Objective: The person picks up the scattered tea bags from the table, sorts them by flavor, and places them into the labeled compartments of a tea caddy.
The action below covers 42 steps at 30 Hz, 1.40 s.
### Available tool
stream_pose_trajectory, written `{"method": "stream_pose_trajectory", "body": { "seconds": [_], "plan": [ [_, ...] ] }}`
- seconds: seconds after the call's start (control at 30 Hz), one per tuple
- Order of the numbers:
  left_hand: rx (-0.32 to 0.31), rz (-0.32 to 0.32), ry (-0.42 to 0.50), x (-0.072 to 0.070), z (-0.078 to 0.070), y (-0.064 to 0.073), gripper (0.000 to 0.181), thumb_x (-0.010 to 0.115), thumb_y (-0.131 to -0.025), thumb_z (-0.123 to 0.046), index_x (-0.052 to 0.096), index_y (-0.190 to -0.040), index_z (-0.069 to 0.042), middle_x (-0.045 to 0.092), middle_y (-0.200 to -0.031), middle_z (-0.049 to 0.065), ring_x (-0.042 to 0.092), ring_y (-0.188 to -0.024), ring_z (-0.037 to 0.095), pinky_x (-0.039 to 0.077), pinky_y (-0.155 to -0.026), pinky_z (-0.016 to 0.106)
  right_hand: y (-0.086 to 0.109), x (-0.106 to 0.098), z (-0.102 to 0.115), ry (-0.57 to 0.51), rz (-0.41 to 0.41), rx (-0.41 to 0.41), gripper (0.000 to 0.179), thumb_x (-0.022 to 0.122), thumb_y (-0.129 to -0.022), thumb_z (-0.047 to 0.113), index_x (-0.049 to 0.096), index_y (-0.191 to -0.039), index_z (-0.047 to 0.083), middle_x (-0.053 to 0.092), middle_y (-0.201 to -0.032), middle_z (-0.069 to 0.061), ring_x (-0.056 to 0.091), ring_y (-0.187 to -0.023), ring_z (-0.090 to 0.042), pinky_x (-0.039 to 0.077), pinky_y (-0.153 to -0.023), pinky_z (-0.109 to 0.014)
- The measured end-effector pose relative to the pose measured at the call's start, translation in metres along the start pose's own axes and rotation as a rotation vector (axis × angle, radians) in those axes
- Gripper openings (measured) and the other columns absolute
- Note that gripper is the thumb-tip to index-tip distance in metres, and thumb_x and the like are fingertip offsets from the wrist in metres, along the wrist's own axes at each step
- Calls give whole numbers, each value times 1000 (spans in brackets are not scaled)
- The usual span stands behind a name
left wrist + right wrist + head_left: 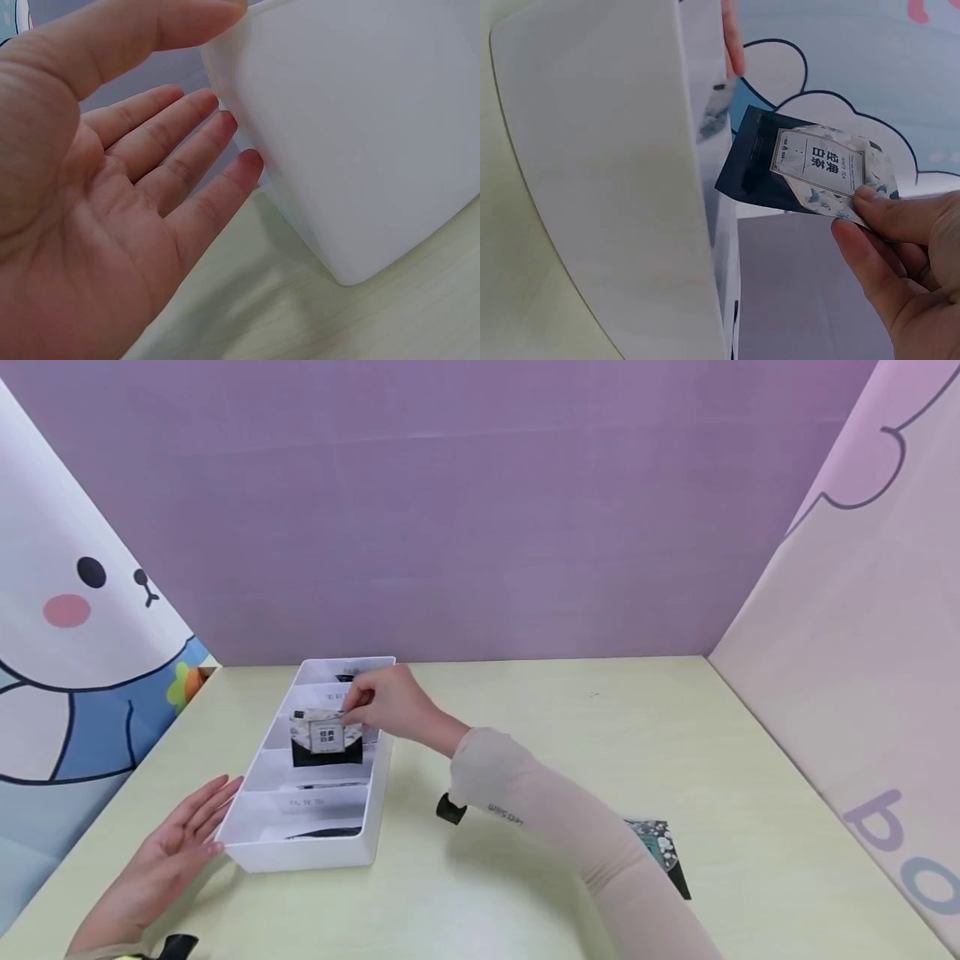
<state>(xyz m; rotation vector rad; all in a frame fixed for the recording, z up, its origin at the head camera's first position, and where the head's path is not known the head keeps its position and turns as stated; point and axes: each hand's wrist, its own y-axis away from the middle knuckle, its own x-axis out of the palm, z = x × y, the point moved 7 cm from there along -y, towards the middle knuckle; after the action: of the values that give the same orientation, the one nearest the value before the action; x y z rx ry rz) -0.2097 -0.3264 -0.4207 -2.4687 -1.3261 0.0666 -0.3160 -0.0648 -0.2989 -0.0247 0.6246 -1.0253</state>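
My right hand pinches a white tea sachet by its upper corner, between thumb and fingers. Dark along its lower edge and patterned above, the sachet hangs over the middle compartments of a long white divided box. In the right wrist view its printed label faces the camera. At the box's near left corner is my left hand, palm up with fingers extended; its fingertips are right at the box wall in the left wrist view. Dark sachets lie inside several compartments, and some dividers carry handwritten marks.
Another patterned sachet lies on the pale table to the right, partly hidden behind my right sleeve. A purple panel stands at the back, with printed cartoon panels on both sides.
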Motion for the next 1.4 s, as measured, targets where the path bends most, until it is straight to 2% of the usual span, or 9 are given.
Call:
{"method": "stream_pose_trajectory", "body": {
  "seconds": [0.27, 0.43, 0.53, 0.73, 0.87, 1.03, 1.13, 1.2, 1.4],
  "plan": [
    [-18, -31, -7, -3, 1, -2, 78, 28, -94, 26, 18, -160, -15, 37, -157, -12, 39, -137, -1, 40, -103, 16, 0, 27, 5, 215, 26, -117, 8, 81, -82, 9, 74, -80, 6, 74, -77, 1, 60, -63, 2, 47, -59, -11],
    [-7, -19, 1, -2, 1, -3, 78, 28, -93, 26, 19, -160, -15, 37, -157, -11, 39, -137, -1, 40, -103, 16, 3, 46, 5, 340, 70, -220, 6, 80, -84, 12, 77, -82, 8, 74, -79, 3, 59, -64, 5, 45, -62, -7],
    [-8, -13, 2, -2, 1, -2, 78, 28, -94, 26, 19, -160, -15, 37, -157, -12, 38, -138, -1, 39, -104, 16, 5, 60, 3, 456, 127, -244, 6, 77, -89, 17, 78, -87, 11, 74, -83, 7, 57, -66, 6, 43, -64, -5],
    [-17, -19, -2, -2, 2, 0, 78, 27, -94, 26, 17, -160, -15, 37, -157, -13, 38, -137, -1, 40, -103, 16, 16, 76, 5, 626, 209, -338, 11, 69, -95, 20, 80, -100, 18, 74, -94, 12, 62, -82, 0, 42, -74, -8],
    [-18, -27, -14, -2, 2, -1, 78, 28, -94, 26, 17, -160, -14, 37, -157, -13, 39, -137, -1, 40, -103, 16, 23, 79, 9, 689, 208, -402, 16, 66, -97, 16, 80, -104, 19, 74, -101, 13, 63, -98, -7, 42, -84, -8],
    [-16, -34, 4, -2, 1, -2, 79, 28, -93, 27, 20, -160, -16, 38, -156, -13, 40, -137, -1, 40, -103, 17, 30, 85, 9, 838, 213, -512, 22, 62, -98, 10, 78, -108, 22, 73, -106, 15, 61, -104, -10, 39, -94, -11],
    [-12, -32, 16, -2, 0, -2, 80, 28, -92, 28, 20, -159, -15, 38, -156, -12, 40, -137, 0, 40, -103, 17, 33, 91, 6, 864, 263, -519, 28, 58, -98, 7, 76, -112, 21, 73, -110, 13, 59, -106, -10, 35, -99, -13],
    [-9, -33, 25, -1, 0, -2, 80, 28, -92, 28, 21, -159, -15, 39, -156, -12, 40, -137, 0, 40, -103, 17, 33, 93, 2, 840, 302, -486, 30, 55, -98, 6, 75, -115, 20, 72, -113, 11, 58, -109, -10, 32, -103, -13],
    [-5, -27, 20, -1, 0, -2, 79, 28, -92, 28, 19, -160, -14, 37, -157, -11, 39, -138, 0, 40, -104, 17, 35, 95, -4, 868, 369, -458, 33, 47, -101, 14, 71, -124, 18, 68, -123, 6, 54, -121, -11, 23, -113, -19]
  ]
}}
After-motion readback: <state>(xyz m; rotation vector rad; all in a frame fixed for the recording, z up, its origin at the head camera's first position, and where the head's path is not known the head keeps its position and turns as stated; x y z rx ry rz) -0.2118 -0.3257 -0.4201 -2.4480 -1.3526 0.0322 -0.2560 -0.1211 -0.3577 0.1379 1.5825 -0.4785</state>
